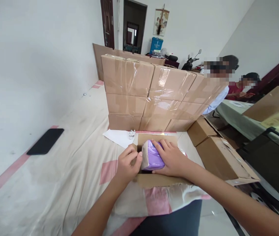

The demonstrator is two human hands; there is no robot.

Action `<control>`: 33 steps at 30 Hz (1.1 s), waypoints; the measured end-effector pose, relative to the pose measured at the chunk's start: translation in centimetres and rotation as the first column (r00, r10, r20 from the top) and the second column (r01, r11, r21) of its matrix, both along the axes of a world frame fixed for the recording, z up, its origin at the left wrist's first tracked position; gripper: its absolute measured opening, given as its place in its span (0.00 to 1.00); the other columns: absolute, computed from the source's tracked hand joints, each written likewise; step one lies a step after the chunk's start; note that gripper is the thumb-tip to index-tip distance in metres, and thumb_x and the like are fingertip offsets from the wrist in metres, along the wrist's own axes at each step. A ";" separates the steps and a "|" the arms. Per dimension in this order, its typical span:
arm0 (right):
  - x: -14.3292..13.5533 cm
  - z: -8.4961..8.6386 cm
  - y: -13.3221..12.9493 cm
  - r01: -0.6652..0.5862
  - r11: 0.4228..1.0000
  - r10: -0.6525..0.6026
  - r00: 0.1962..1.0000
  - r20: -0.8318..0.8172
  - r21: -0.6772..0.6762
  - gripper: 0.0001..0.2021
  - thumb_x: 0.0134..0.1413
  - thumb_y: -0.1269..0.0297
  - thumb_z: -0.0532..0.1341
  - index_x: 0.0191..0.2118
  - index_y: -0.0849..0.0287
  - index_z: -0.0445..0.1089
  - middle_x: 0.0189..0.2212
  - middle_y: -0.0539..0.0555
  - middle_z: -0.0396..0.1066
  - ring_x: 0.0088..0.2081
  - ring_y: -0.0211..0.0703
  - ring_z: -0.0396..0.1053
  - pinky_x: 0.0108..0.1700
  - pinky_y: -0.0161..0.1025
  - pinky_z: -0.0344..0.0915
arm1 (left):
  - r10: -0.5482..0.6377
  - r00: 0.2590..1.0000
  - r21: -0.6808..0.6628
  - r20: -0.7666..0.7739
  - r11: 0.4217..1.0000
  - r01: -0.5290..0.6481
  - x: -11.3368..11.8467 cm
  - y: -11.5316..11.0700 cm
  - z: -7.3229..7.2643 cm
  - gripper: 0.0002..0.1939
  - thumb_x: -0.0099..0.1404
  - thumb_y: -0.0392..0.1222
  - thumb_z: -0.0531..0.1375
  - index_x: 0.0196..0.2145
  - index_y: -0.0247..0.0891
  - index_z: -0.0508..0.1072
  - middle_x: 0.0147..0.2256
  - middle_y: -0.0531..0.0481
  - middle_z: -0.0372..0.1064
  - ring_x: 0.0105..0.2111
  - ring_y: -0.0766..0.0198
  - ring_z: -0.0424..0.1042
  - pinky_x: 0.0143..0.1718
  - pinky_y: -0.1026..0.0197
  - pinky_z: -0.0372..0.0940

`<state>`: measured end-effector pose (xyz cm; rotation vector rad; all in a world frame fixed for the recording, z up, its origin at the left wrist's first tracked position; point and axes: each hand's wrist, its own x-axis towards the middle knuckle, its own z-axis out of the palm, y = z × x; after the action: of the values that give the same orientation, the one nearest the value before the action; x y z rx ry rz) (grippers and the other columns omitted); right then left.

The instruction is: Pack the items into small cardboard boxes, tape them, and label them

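Note:
A purple plastic-wrapped pack (154, 159) sits in the mouth of an open cardboard box (154, 179) at the table's near edge. My right hand (171, 159) is wrapped over the right side of the pack, fingers on its top and thumb near its lower edge. At the pack's left end is my left hand (129, 162), its fingers curled and pressed together beside the box's left edge. Whatever those fingers may pinch is too small to make out. The box's inside is mostly hidden by the pack and hands.
Taped cardboard boxes (161, 95) form a wall behind the open box. A black phone (45, 141) lies at left. White paper (120, 137) holds crumpled foil (132, 133). More cartons (218, 157) stand at right. Two people sit beyond, near a green-covered table (237, 114).

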<state>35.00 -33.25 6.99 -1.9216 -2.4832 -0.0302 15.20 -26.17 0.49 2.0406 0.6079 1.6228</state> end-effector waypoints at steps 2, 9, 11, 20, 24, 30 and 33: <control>0.0 -0.5 0.3 -0.067 0.998 0.065 0.995 0.081 0.018 0.59 0.49 0.28 0.63 0.73 0.72 0.50 0.55 0.75 0.65 0.52 0.70 0.64 0.51 0.61 0.64 | 0.000 1.000 0.007 -0.008 1.000 0.000 0.0 0.0 0.0 0.20 0.72 0.33 0.56 0.23 0.42 0.57 0.25 0.54 0.53 0.25 0.66 0.60 0.27 0.60 0.58; -0.9 -1.1 1.3 -0.223 0.975 0.213 0.942 0.258 0.007 0.53 0.52 0.31 0.63 0.66 0.79 0.60 0.53 0.77 0.68 0.49 0.68 0.63 0.48 0.58 0.62 | 0.014 1.000 0.021 -0.023 1.000 -0.013 0.1 -0.2 -0.2 0.19 0.72 0.33 0.57 0.24 0.41 0.59 0.25 0.55 0.53 0.26 0.67 0.60 0.27 0.60 0.57; -1.3 -1.1 1.5 -0.272 0.962 0.261 0.923 0.284 -0.002 0.48 0.52 0.35 0.66 0.62 0.77 0.65 0.51 0.75 0.68 0.47 0.66 0.63 0.46 0.56 0.62 | 0.014 1.000 0.021 -0.025 1.000 -0.014 0.1 -0.3 -0.3 0.19 0.73 0.33 0.57 0.24 0.41 0.58 0.25 0.55 0.53 0.26 0.67 0.59 0.27 0.60 0.57; -3.5 -3.1 2.0 -0.176 0.952 0.246 0.927 0.282 -0.251 0.31 0.52 0.64 0.72 0.59 0.66 0.66 0.50 0.68 0.71 0.43 0.61 0.71 0.33 0.47 0.68 | 0.010 0.999 0.030 -0.039 1.000 -0.009 -0.2 -0.3 -0.1 0.19 0.73 0.34 0.56 0.23 0.41 0.58 0.25 0.55 0.52 0.25 0.67 0.58 0.27 0.61 0.57; -3.1 -3.7 2.2 -0.113 0.941 0.194 0.952 0.235 -0.319 0.30 0.52 0.63 0.72 0.59 0.68 0.67 0.49 0.70 0.74 0.38 0.61 0.76 0.35 0.50 0.71 | -0.002 1.000 0.030 -0.024 1.000 0.003 0.0 0.0 -0.2 0.19 0.72 0.33 0.56 0.23 0.40 0.58 0.25 0.55 0.52 0.25 0.68 0.57 0.27 0.61 0.56; -1.5 0.9 2.9 -0.159 0.893 0.186 0.982 0.023 -0.422 0.20 0.56 0.60 0.70 0.54 0.58 0.73 0.45 0.58 0.78 0.38 0.50 0.78 0.37 0.40 0.72 | -0.021 1.000 0.021 0.011 1.000 0.021 -0.1 0.3 -0.3 0.19 0.72 0.33 0.56 0.23 0.40 0.57 0.25 0.56 0.50 0.25 0.68 0.57 0.27 0.62 0.56; 1.1 3.7 0.7 -0.159 0.939 0.063 0.951 -0.304 -0.303 0.16 0.67 0.55 0.61 0.57 0.51 0.72 0.53 0.53 0.76 0.49 0.48 0.76 0.50 0.41 0.73 | -0.058 0.998 0.021 0.000 0.998 0.058 -0.5 0.4 -0.6 0.16 0.74 0.37 0.54 0.26 0.39 0.64 0.26 0.54 0.55 0.27 0.66 0.60 0.29 0.61 0.58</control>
<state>36.09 -32.53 10.66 -1.7169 -2.5074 0.6536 14.71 -25.73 -0.11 2.0541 0.5288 1.6029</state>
